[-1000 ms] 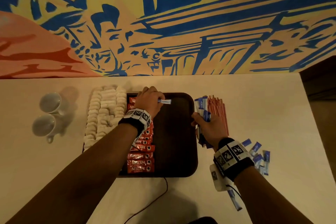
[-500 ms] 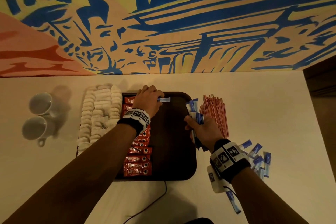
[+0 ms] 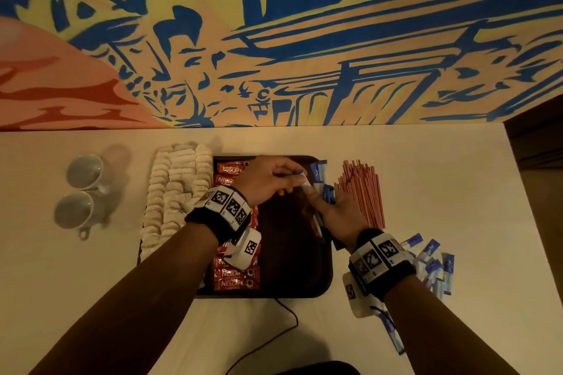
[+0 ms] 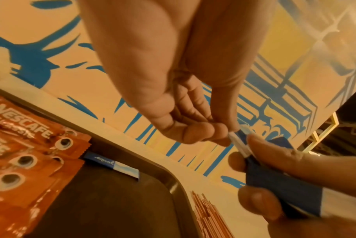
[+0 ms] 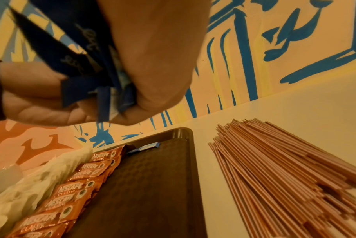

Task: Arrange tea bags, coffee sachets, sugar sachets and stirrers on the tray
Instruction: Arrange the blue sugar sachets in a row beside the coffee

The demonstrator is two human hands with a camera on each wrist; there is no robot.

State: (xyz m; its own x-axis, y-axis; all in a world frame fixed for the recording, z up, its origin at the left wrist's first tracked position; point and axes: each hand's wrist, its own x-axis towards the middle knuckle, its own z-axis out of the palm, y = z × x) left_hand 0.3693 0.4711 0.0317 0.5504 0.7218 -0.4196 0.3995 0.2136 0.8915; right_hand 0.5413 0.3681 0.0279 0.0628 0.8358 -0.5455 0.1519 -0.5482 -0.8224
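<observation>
A dark brown tray (image 3: 292, 259) holds white tea bags (image 3: 173, 192) on its left and a column of red Nescafe coffee sachets (image 3: 234, 280) beside them. One blue-and-white sugar sachet (image 4: 111, 165) lies alone at the tray's far edge. Over the tray's far right corner my right hand (image 3: 323, 201) grips a bundle of blue sugar sachets (image 4: 274, 185). My left hand (image 3: 300, 178) pinches the white end of one sachet (image 4: 237, 143) in that bundle. Red stirrers (image 3: 362, 192) lie in a pile on the table just right of the tray.
Two white cups (image 3: 82, 192) lie on their sides at the far left. Loose blue sugar sachets (image 3: 432, 259) are scattered by my right wrist. A black cable (image 3: 274, 332) runs from the tray's near edge. The painted wall stands right behind the table, and the table ends at the right.
My left hand let go of a sugar sachet at the tray's far edge and moved right to the bundle. My right hand brought the bundle left, over the tray's corner.
</observation>
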